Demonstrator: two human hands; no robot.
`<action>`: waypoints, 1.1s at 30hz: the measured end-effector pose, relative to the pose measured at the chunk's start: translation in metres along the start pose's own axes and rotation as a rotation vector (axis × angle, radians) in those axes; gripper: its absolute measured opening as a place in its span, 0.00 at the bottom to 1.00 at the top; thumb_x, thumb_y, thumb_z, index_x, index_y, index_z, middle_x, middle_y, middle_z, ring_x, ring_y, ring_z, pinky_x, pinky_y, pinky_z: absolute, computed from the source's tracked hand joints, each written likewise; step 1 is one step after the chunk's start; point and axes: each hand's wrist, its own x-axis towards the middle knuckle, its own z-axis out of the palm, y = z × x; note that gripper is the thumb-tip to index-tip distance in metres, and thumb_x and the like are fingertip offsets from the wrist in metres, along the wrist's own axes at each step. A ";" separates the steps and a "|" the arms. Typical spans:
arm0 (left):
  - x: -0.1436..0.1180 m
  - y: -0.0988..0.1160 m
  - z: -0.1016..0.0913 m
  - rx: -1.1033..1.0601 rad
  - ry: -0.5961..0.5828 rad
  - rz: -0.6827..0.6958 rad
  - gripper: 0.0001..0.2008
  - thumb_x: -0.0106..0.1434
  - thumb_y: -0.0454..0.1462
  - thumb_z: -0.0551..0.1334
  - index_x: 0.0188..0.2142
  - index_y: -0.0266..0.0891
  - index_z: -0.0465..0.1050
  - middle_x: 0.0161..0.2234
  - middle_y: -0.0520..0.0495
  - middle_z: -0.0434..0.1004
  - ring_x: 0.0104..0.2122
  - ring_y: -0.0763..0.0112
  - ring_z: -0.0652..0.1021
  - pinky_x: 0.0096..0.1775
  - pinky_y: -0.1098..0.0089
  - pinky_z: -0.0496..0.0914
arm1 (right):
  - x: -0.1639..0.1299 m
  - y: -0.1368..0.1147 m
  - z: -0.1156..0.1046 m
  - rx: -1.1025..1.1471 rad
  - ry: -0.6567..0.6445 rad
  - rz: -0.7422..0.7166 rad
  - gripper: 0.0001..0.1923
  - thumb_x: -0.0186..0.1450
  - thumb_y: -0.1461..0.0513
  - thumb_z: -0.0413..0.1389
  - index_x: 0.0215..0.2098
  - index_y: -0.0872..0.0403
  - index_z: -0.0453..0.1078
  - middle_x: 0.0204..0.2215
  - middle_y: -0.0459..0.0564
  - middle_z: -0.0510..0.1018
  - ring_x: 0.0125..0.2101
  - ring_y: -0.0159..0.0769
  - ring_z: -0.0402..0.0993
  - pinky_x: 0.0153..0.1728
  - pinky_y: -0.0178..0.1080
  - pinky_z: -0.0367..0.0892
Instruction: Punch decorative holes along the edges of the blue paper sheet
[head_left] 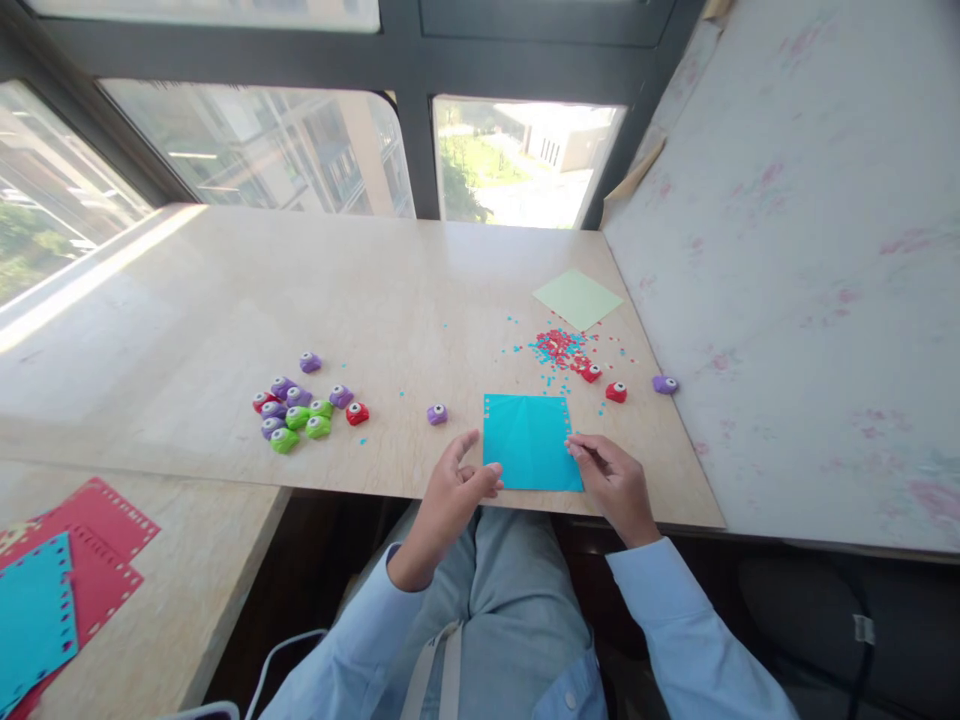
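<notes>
A square sheet of blue paper [529, 445] lies at the table's front edge, with small holes along its upper left and right edges and faint crease lines. At its lower left, my left hand [457, 490] has thumb and index finger spread apart, the thumb tip over the paper's edge. My right hand [613, 482] pinches the sheet's right edge between thumb and fingertips. Left of the sheet stands a purple craft punch [437, 414] with an eye-like disc. Two red punches, one a red craft punch [616, 392], stand beyond its upper right corner.
Red and blue paper bits [559, 347] lie heaped before a pale green sheet [577, 299]. Several purple, green and red punches [298, 417] cluster at left. Another purple punch [664, 384] sits by the wall [810, 300]. Punched red sheets [112, 520] and a blue sheet [37, 610] overlap at lower left.
</notes>
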 end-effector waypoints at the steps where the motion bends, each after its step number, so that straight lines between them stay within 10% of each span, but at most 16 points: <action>1: 0.000 0.002 0.002 -0.078 0.008 -0.037 0.31 0.54 0.40 0.70 0.55 0.38 0.65 0.40 0.43 0.78 0.27 0.70 0.78 0.33 0.68 0.74 | 0.000 -0.001 0.000 -0.025 -0.009 -0.022 0.10 0.67 0.55 0.56 0.40 0.49 0.77 0.37 0.51 0.82 0.38 0.41 0.79 0.42 0.43 0.74; 6: 0.005 0.017 0.004 -0.384 0.007 -0.176 0.16 0.55 0.35 0.66 0.44 0.38 0.71 0.50 0.41 0.75 0.23 0.80 0.74 0.31 0.71 0.73 | 0.001 -0.003 0.000 -0.073 -0.024 -0.063 0.10 0.68 0.56 0.55 0.40 0.49 0.76 0.37 0.51 0.82 0.38 0.42 0.79 0.41 0.43 0.74; 13: 0.017 0.019 0.003 -0.636 -0.053 -0.336 0.10 0.53 0.30 0.65 0.36 0.37 0.73 0.34 0.49 0.75 0.20 0.83 0.67 0.25 0.76 0.67 | 0.001 -0.003 0.000 -0.086 -0.052 -0.082 0.09 0.67 0.56 0.55 0.40 0.48 0.76 0.38 0.51 0.82 0.40 0.43 0.78 0.43 0.45 0.73; 18: 0.024 0.015 0.009 -0.331 -0.122 -0.197 0.15 0.51 0.39 0.71 0.38 0.36 0.75 0.21 0.57 0.63 0.19 0.82 0.64 0.21 0.78 0.59 | 0.001 -0.002 0.000 -0.100 -0.056 -0.094 0.10 0.68 0.56 0.55 0.40 0.50 0.76 0.38 0.51 0.82 0.40 0.41 0.78 0.44 0.44 0.73; 26: 0.041 0.003 -0.002 0.316 0.071 0.275 0.14 0.54 0.40 0.64 0.37 0.34 0.77 0.30 0.48 0.75 0.25 0.74 0.70 0.28 0.73 0.65 | 0.000 0.003 0.001 -0.031 -0.051 -0.068 0.09 0.67 0.56 0.57 0.41 0.50 0.76 0.38 0.51 0.82 0.38 0.40 0.78 0.43 0.43 0.74; 33: 0.043 -0.001 -0.009 0.413 0.093 0.316 0.11 0.56 0.40 0.63 0.37 0.35 0.78 0.31 0.46 0.78 0.27 0.71 0.74 0.27 0.73 0.68 | 0.016 -0.011 0.001 0.021 0.061 -0.061 0.12 0.67 0.54 0.56 0.43 0.51 0.74 0.41 0.52 0.80 0.40 0.41 0.76 0.44 0.45 0.73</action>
